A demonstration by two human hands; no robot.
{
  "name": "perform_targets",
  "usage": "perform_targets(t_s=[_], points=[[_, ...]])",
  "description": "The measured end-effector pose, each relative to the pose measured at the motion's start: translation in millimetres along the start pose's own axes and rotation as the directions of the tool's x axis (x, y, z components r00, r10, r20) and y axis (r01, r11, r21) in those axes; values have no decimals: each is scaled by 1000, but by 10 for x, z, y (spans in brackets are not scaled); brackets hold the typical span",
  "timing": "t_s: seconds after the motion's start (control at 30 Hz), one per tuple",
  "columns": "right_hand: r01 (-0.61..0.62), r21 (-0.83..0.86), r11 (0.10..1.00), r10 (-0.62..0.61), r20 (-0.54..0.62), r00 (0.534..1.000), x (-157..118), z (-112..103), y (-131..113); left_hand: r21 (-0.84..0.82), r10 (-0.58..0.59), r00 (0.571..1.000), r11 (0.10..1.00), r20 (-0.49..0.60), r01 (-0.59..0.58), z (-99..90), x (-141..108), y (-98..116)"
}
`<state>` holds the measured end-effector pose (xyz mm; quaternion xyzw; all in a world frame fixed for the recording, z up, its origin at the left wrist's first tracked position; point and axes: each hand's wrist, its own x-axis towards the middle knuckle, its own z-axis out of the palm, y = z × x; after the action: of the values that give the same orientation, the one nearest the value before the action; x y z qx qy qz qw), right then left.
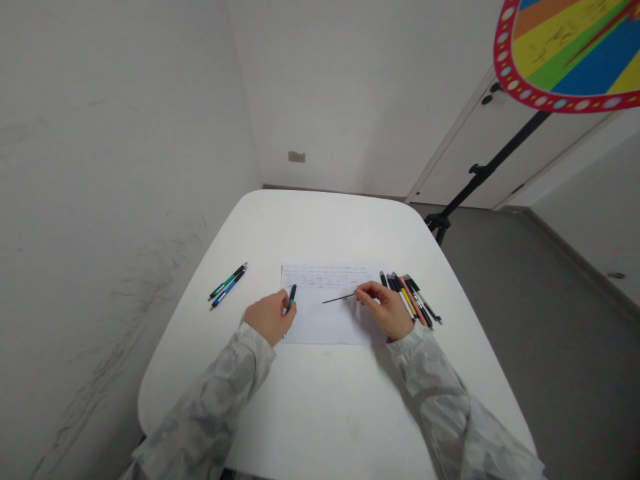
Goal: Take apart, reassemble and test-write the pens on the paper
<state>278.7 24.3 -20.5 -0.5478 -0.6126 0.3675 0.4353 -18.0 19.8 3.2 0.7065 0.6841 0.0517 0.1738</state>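
My left hand (271,316) is closed around a dark green pen barrel (292,295) at the left edge of a white sheet of paper (325,327). Rows of handwriting cover the upper part of the sheet. Over the paper's right side, my right hand (385,309) pinches one end of a thin dark stick, like a pen refill (338,299), which points left. Just beyond my right hand lies a group of several pens (409,297), partly hidden by it. A green pen (227,281) and a blue pen (229,287) lie side by side on the left.
The white table (320,227) has rounded corners and stands near a wall on the left. Behind it at the right, a colourful wheel (575,50) stands on a black tripod (493,167). A wall socket (297,157) is beyond the far edge.
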Motion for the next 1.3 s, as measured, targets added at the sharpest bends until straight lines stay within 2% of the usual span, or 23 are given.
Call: perform_targets(t_s=[0.1, 0.17, 0.23, 0.33, 0.43, 0.57, 0.7, 0.77, 0.83, 0.9, 0.97, 1.1, 1.17, 1.3], points=[[-18, 6, 1000, 18, 19, 1000, -17, 47, -27, 23, 32, 999, 999, -30, -32, 44, 36, -15], [-25, 18, 1000, 24, 34, 999, -27, 71, -41, -6, 91, 989, 996, -119, -92, 62, 17, -27], [-29, 43, 999, 27, 51, 998, -33, 100, -58, -79, 224, 950, 966, -218, -246, 64, -34, -15], [-39, 98, 994, 34, 59, 998, -34, 163, -86, -236, 409, 864, 845, -293, -480, 60, -121, 47], [-54, 149, 987, 46, 56, 997, -31, 242, -101, -356, 444, 836, 761, -323, -542, 81, -153, 105], [-75, 175, 982, 65, 60, 996, -35, 313, -87, -392, 464, 829, 732, -311, -557, 111, -139, 107], [-49, 132, 990, 46, 32, 998, -50, 280, -75, -341, 443, 852, 783, -279, -519, 83, -165, 69], [29, 30, 999, -28, -48, 998, -63, 238, -95, -274, 381, 881, 848, -281, -454, 68, -193, 59], [146, -145, 979, -161, -100, 982, -82, 220, -130, -179, 291, 915, 921, -278, -347, 68, -218, 76], [263, -341, 902, -299, -56, 953, -107, 257, -160, -74, 214, 949, 969, -232, -237, 82, -232, 128], [362, -501, 786, -386, 59, 920, -129, 345, -164, 21, 180, 972, 984, -148, -179, 99, -234, 208], [472, -672, 571, -432, 242, 869, -150, 532, -90, 113, 202, 979, 973, -3, -200, 117, -211, 357], [486, -703, 519, -437, 270, 858, -152, 570, -49, 125, 219, 975, 967, 33, -221, 119, -193, 387], [483, -739, 470, -444, 275, 853, -158, 566, -33, 133, 233, 972, 962, 45, -237, 126, -171, 382]])
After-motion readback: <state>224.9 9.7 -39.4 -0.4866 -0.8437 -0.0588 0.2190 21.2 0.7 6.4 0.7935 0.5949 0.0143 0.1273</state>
